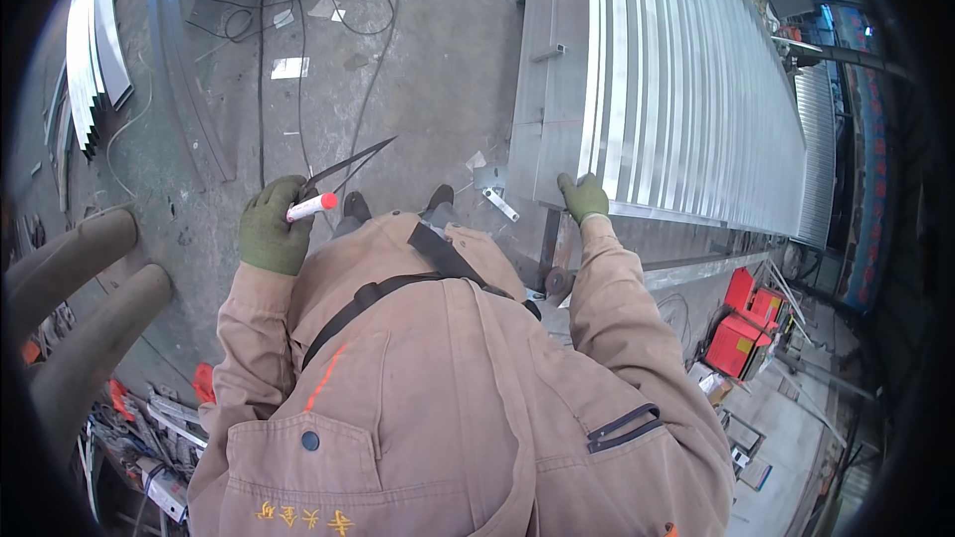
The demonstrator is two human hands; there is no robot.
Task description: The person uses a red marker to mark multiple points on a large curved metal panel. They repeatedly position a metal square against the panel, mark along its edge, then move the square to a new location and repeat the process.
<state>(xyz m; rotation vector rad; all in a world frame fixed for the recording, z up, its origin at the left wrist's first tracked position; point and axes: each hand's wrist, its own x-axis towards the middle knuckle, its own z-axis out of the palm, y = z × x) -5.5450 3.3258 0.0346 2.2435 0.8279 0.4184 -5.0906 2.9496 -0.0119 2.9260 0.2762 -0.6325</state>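
My left hand (272, 227), in a green knit glove, is closed around a white marker (303, 209) with a red cap. The same hand also holds a thin, dark, pointed metal tool (350, 161), whose two narrow arms meet at a tip away from me; its near end is hidden by the glove. On the right, my right hand (584, 197), gloved alike, grips the near end of a silver metal profile (594, 129) at the edge of a row of long ribbed profiles (686, 80). Part of its fingers is hidden.
A flat metal sheet (549, 30) borders the profiles. Cables (262, 70) and scraps cross the grey floor. Long metal strips (88, 50) lie at far left, thick curved tubes (75, 254) nearer. A white piece (500, 204) lies by my feet; a red machine (744, 328) stands right.
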